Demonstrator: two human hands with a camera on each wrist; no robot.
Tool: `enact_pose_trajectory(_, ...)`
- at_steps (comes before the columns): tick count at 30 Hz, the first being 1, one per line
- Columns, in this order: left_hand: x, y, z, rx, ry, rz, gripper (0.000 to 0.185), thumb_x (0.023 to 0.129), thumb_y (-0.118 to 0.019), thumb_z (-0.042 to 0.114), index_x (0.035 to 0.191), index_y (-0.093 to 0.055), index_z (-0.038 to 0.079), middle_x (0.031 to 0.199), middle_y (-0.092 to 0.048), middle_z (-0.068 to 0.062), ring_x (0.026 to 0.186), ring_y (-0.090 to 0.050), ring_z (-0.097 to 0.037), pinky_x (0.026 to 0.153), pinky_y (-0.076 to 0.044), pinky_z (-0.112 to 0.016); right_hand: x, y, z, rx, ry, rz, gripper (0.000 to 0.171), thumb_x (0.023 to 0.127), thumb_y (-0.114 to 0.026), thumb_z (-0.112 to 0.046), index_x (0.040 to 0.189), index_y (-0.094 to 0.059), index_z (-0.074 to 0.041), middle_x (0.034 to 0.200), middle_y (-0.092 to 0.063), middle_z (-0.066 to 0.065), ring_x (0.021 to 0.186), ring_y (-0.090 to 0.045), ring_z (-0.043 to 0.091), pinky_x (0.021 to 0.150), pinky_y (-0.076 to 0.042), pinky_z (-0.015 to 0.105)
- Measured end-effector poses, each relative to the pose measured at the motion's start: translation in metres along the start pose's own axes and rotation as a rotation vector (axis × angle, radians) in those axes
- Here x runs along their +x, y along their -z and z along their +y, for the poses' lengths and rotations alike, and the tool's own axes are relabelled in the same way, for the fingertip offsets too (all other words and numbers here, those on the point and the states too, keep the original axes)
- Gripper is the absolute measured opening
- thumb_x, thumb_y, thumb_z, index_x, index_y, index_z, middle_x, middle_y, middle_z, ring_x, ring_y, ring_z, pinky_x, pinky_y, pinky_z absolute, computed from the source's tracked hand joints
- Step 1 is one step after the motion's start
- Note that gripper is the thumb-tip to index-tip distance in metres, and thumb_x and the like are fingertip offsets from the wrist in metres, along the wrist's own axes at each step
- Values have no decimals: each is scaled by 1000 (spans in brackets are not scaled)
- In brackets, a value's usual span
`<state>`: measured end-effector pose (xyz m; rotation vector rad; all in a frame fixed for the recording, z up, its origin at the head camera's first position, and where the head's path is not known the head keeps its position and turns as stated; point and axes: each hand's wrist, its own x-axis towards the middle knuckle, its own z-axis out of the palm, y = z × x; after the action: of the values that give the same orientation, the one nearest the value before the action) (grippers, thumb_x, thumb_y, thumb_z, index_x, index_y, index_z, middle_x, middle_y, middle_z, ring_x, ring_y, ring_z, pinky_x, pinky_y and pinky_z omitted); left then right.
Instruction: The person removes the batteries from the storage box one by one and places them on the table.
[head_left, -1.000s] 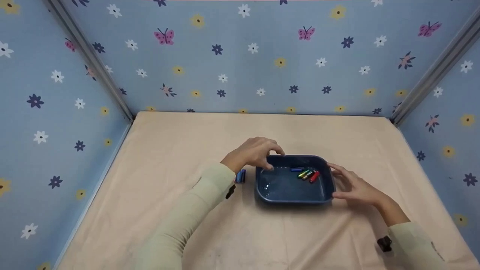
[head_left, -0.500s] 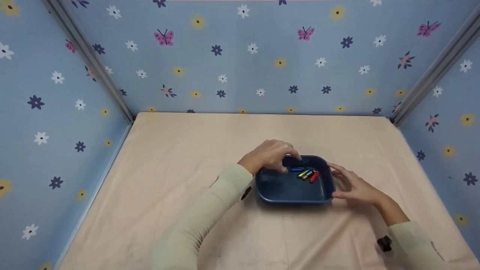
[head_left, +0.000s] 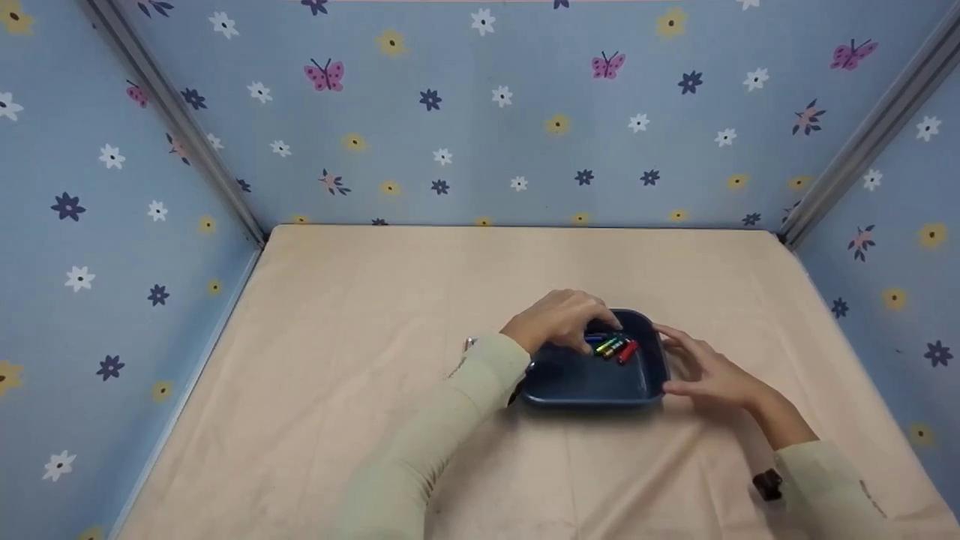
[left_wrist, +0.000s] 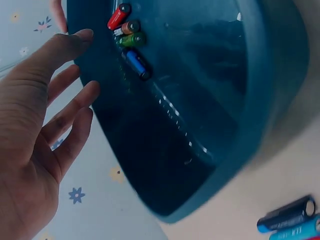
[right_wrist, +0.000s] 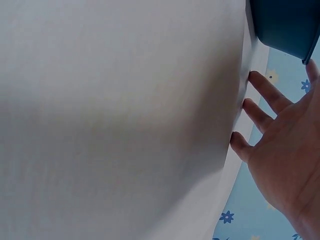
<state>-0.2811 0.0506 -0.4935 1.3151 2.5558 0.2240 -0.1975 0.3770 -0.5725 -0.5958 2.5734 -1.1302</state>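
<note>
A dark blue rectangular basin [head_left: 585,386] holds several batteries near its far right: a red battery [head_left: 628,352], a green battery [left_wrist: 132,39], a blue battery [left_wrist: 136,63] and one with an orange end [left_wrist: 131,27]. My left hand [head_left: 564,320] hovers over the basin's back left part, fingers loosely bent with nothing between them. In the left wrist view its fingertips are near the basin's wall. Along the right rim, my right hand [head_left: 712,375] touches the outside with thumb and fingers spread. The left sleeve and hand cover the basin's left side.
Left of the basin, more batteries lie on the cloth, mostly hidden by the sleeve in the head view; the left wrist view shows a dark battery [left_wrist: 287,214] and a light blue battery [left_wrist: 298,230]. The peach tablecloth [head_left: 337,315] meets flowered walls [head_left: 480,112] behind and beside.
My left hand has moved rightward and slightly nearer over the basin, towards the batteries inside. My right hand stays at the right rim.
</note>
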Motion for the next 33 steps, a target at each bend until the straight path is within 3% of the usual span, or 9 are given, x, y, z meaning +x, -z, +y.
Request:
enact_pose_trajectory(12,17,-16,6,-21,39,-61,61,97,-91,32,155,-70,33,160,-70,7,148,-66,-17,125,-53,-41,0,0,1,13,12,-2,95,99,-86,-25,178,-34,-29,179,-40,26,160,-44,59,124,-16,92)
enact_pose_trajectory(18,25,-25,8,-57,64,-99,62,98,-90,32,156,-69,34,164,-67,7,149,-65,-18,126,-53,-40,0,0,0,-13,-12,2,94,99,-86,-27,178,-34,-32,174,-49,25,160,-42,58,122,-20,91)
enact_pose_trajectory(33,27,-32,3,-81,79,-115,67,95,-90,29,158,-67,35,164,-66,7,150,-64,-21,126,-52,-44,-2,2,-3,-30,-28,2,95,99,-86,-29,178,-34,-30,174,-48,27,160,-43,59,122,-21,92)
